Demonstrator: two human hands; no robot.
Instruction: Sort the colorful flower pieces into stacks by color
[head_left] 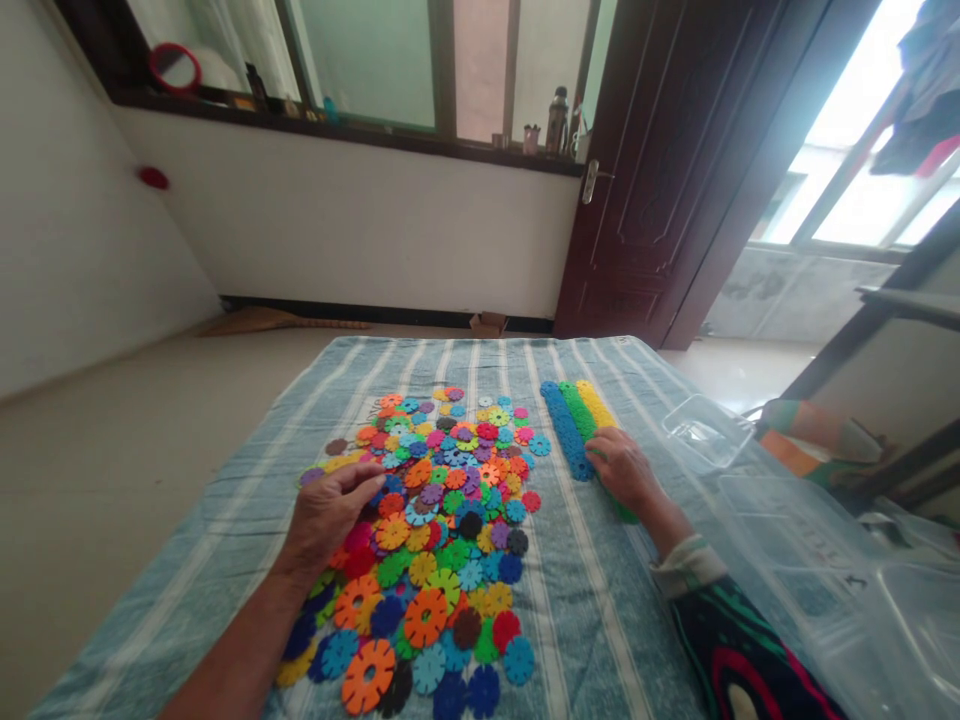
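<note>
Head view: likely row-building, right hand (pixel 624 468) curled on green row (pixel 576 408) at 2 o'clock of disc pile (pixel 420 539), left hand (pixel 328 508) pinched narrow at 10, grips unclear; next needs one clean single-disc pick.

Dark window sill (pixel 420 147): round red-framed mirror (pixel 175 69) at left; upright metallic flask (pixel 557 124), apparently a thermos, at right.
Dark-red panelled door (pixel 645 190): silver lever handle (pixel 590 183).
Pale floor (pixel 127 440): straw-coloured broom (pixel 255 319); small brown cardboard box (pixel 488 325).
</note>
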